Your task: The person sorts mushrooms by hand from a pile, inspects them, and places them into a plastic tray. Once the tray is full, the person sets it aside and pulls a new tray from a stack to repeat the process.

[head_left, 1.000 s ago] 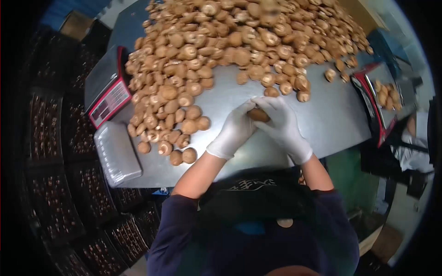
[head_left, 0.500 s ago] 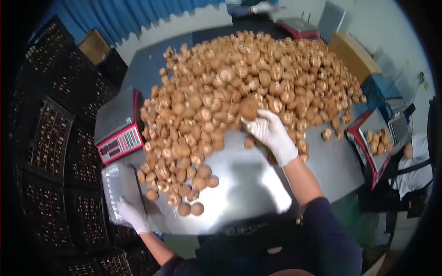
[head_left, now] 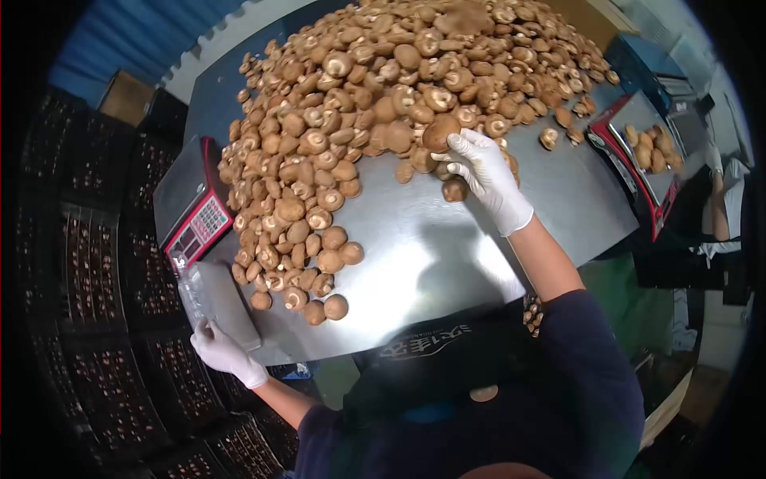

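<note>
A large pile of brown mushrooms (head_left: 319, 144) covers the far part of the metal table (head_left: 399, 295). In my white-gloved right hand (head_left: 488, 177), a mushroom (head_left: 441, 134) with a broad brown cap is pinched between thumb and fingers, over the pile's near edge. Another mushroom (head_left: 454, 190) lies just below those fingers. At the lower left, my gloved left hand (head_left: 226, 357) has its fingers closed on the near corner of a clear plastic tray (head_left: 219, 299), which sits at the table's edge beside the red scale (head_left: 198, 215).
Racks of dark crates (head_left: 96, 271) line the left side. On the right, a second red scale (head_left: 650, 172) bears a tray of mushrooms. A co-worker's arm (head_left: 720, 203) shows at the far right. A blue bin (head_left: 642, 68) stands behind that scale.
The camera view has tilted down, bringing the apron into sight and pushing the far person out. My right hand still pinches a mushroom; my left hand has shifted toward the tray's near corner.
</note>
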### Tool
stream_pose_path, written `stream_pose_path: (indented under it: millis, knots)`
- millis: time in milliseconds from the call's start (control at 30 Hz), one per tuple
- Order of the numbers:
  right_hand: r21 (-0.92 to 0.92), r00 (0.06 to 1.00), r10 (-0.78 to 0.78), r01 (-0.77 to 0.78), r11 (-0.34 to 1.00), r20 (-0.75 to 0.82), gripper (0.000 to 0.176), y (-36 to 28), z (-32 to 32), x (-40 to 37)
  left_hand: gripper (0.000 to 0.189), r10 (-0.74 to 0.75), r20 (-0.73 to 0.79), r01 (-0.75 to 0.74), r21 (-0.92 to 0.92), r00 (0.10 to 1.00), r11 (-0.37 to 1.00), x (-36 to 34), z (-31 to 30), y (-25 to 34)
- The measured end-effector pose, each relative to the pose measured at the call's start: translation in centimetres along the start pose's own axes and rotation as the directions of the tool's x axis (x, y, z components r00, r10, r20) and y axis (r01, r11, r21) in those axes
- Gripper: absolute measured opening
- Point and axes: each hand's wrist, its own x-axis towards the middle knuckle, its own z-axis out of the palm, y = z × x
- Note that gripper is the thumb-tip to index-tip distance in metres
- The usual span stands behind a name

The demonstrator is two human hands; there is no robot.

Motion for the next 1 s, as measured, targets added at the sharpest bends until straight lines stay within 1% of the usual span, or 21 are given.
stream_pose_path:
  millis: [33,100,133,200,233,267,333,367,400,433,467,533,567,600,667,700,733,800,867,933,1000]
  knots:
    - [0.14,0.998,0.06,-0.058,0.988,-0.01,0.027,-0.2,-0.9,-0.2,0.016,0.004,0.008,-0.002,-0.215,1.0,0.977,-1.1,-2.0,3.6]
    - [0.365,0.992,0.127,-0.12,0.923,0.005,0.034,-0.3,-2.5,-0.7,0.018,0.261,-0.056,-0.251,-0.529,0.964,0.811,-4.1,-3.3,9.6]
    - [0.362,0.993,0.12,-0.109,0.926,-0.007,0.034,-0.7,-3.3,-0.9,0.024,0.321,0.17,-0.146,-0.636,0.932,0.758,-6.3,-4.4,12.6]
    - [0.492,0.99,0.14,-0.138,0.859,0.034,0.036,-0.8,-4.9,-2.0,0.035,0.652,0.161,-0.303,-0.786,0.741,0.539,-11.0,-4.2,17.2]
    - [0.513,0.993,0.104,-0.115,0.851,0.051,0.039,-0.8,-5.6,-2.6,0.03,0.795,0.113,-0.483,-0.74,0.596,0.468,-13.5,-2.7,18.2]
    - [0.459,0.99,0.139,-0.115,0.881,-0.019,0.033,-1.2,-6.2,-3.6,0.022,0.891,0.102,-0.504,-0.793,0.443,0.342,-15.9,-1.2,19.8]
    - [0.044,0.983,0.047,-0.04,0.998,-0.175,0.026,-2.5,-5.7,-6.7,0.015,0.954,0.164,-0.485,-0.832,0.249,0.27,-20.0,1.0,20.3]
    - [-0.262,0.998,-0.029,0.011,0.965,-0.064,0.025,-1.8,-6.1,-7.9,0.014,0.966,0.19,-0.436,-0.865,0.173,0.248,-20.5,1.0,20.6]
    - [-0.253,0.997,-0.013,-0.006,0.967,-0.074,0.025,-0.6,-6.2,-9.0,0.014,0.976,0.195,-0.387,-0.896,0.1,0.219,-20.8,1.1,20.9]
    - [-0.466,0.999,0.023,-0.01,0.885,0.022,0.028,1.0,-6.3,-10.1,0.03,0.943,0.332,-0.186,-0.928,-0.024,0.322,-19.8,0.5,21.1]
    - [-0.653,0.991,0.083,0.006,0.758,0.105,0.03,2.6,-6.2,-11.1,0.03,0.943,0.332,-0.185,-0.929,-0.032,0.321,-19.2,0.0,21.7]
    - [-0.591,0.993,0.081,-0.018,0.806,0.081,0.029,6.3,-4.9,-12.2,0.048,0.854,0.318,-0.097,-0.917,0.411,0.388,-18.1,-0.2,23.4]
    - [-0.533,0.995,0.076,-0.029,0.845,0.065,0.028,7.5,-4.3,-12.1,0.059,0.875,0.205,-0.172,-0.937,0.439,0.306,-18.1,0.2,24.4]
    - [-0.53,0.995,0.073,-0.028,0.848,0.063,0.028,7.7,-3.8,-11.8,0.059,0.883,0.218,-0.174,-0.934,0.417,0.312,-18.2,0.0,25.2]
    - [-0.841,0.972,0.074,0.152,0.519,0.221,0.031,7.8,-3.5,-11.4,0.056,0.939,0.228,-0.278,-0.913,0.259,0.298,-18.8,2.5,24.8]
    - [-0.888,0.958,-0.006,0.268,0.373,0.287,0.031,8.2,-4.1,-11.7,0.056,0.941,0.224,-0.28,-0.914,0.255,0.294,-19.1,3.1,24.5]
    - [-0.887,0.958,-0.015,0.27,0.374,0.285,0.031,8.4,-5.7,-11.4,0.054,0.945,0.23,-0.316,-0.901,0.233,0.297,-19.2,3.5,24.0]
    - [-0.84,0.757,-0.466,0.541,0.055,0.457,0.027,8.7,-9.3,-10.3,0.052,0.947,0.244,-0.353,-0.884,0.211,0.306,-18.9,3.9,24.2]
    - [-0.916,0.776,-0.619,0.327,0.231,0.121,0.031,3.0,-8.0,-7.6,0.051,0.949,0.268,-0.461,-0.829,0.168,0.315,-18.6,3.0,25.0]
    - [-0.986,0.739,-0.657,0.164,-0.042,0.151,0.034,0.8,-8.5,-5.2,0.056,0.954,0.238,-0.482,-0.824,0.182,0.298,-18.1,2.1,26.1]
    - [-0.981,0.769,-0.618,0.194,-0.018,0.164,0.035,1.9,-10.6,-2.9,0.056,0.949,0.154,-0.45,-0.852,0.273,0.268,-17.2,1.7,27.7]
